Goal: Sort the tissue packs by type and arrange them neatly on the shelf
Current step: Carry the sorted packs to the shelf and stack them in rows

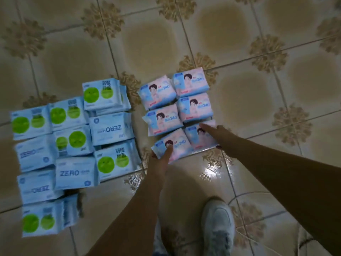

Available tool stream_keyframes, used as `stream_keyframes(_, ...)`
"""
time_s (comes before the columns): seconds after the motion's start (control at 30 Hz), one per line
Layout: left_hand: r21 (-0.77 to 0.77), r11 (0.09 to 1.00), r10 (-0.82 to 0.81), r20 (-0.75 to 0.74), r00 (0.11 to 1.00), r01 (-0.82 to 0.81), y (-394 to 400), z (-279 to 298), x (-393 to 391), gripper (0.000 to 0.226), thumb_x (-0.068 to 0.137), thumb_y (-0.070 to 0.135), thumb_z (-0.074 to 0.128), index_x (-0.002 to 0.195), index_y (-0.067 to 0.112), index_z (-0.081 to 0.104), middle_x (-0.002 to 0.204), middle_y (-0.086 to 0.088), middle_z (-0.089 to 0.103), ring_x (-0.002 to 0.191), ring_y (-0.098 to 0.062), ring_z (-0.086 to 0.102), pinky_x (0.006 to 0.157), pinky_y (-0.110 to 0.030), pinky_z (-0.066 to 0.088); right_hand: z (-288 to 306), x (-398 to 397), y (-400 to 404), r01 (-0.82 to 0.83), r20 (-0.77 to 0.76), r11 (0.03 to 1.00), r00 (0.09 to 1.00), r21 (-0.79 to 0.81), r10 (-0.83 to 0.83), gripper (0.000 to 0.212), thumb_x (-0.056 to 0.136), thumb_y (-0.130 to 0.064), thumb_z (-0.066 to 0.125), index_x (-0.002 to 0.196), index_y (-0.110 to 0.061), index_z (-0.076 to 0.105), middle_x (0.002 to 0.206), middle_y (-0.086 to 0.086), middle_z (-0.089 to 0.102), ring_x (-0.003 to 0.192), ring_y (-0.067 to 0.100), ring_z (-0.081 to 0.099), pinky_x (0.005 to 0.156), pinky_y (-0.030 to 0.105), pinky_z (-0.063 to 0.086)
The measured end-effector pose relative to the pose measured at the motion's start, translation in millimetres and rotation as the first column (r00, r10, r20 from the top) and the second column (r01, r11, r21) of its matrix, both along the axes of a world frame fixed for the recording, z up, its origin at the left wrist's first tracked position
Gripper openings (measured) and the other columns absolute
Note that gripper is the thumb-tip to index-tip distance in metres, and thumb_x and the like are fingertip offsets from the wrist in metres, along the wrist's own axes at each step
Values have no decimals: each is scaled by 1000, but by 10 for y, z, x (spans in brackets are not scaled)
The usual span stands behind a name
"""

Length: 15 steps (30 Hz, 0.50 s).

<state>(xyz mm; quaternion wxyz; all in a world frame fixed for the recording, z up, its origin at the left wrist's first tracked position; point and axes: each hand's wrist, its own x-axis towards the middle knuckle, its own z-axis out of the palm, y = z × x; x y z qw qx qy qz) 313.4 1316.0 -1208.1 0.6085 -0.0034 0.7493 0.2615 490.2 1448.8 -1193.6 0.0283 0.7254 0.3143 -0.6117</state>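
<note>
Floor (230, 43): patterned tile, all packs lie on it; no shelf in view, so sorting seems to be done here first.
Pink packs (177, 115): 6 packs w/ "240" print, laid in a block of 2 columns x 3 rows, edges touching, labels all facing the same way. Looks like 1 type already grouped.
Left hand (160, 157): at the near-left pack (171, 146) of the pink block, fingers at its near corner w/ 1 finger laid over the top; seems to nudge or hold it square. Can't tell if it's a real grip or just a push.
Right hand (215, 133): fingers straight, resting on the near-right pack (201, 138), pressing it in toward the row above. Holds nothing.
Why: both hands work the near row from the outer corners, prob. to close gaps and keep the block neat.
Blue packs (73, 145): bigger group to the left, apart from the pink block. Mix of 2 faces, green circles (110, 160) and "ZERO" (74, 172), lying at diff. angles, some upside down, some overlapping. May be 2 types or 2 sides of 1 pack; can't tell.
Shoe (217, 224): white, on the floor near the camera, just right of centre.
Progress: pink sorted; blue group not yet tidied; shelf step not begun.
</note>
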Motion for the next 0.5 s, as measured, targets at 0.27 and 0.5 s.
stream_keyframes(0.27, -27, 980, 201, 211, 957, -200, -180, 778, -65, 52, 79, 43, 77, 123, 18, 64, 113, -3, 73, 101, -16, 68, 83, -32, 52, 748, 45, -167, 29, -106, 996, 994, -83, -38, 61, 66, -46, 85, 113, -13, 67, 97, 6, 76, 87, 21, 73, 76, 32, 59)
stream_keyframes(0.5, 52, 961, 260, 167, 951, -272, 79, 3034, -504, 41, 75, 36, 83, 107, 22, 62, 107, -1, 72, 102, -20, 66, 83, -35, 50, 2980, -359, 127, 160, -116, 966, 984, 202, -138, 33, 81, -34, 77, 103, -13, 65, 92, 9, 71, 73, 18, 66, 62, 28, 50)
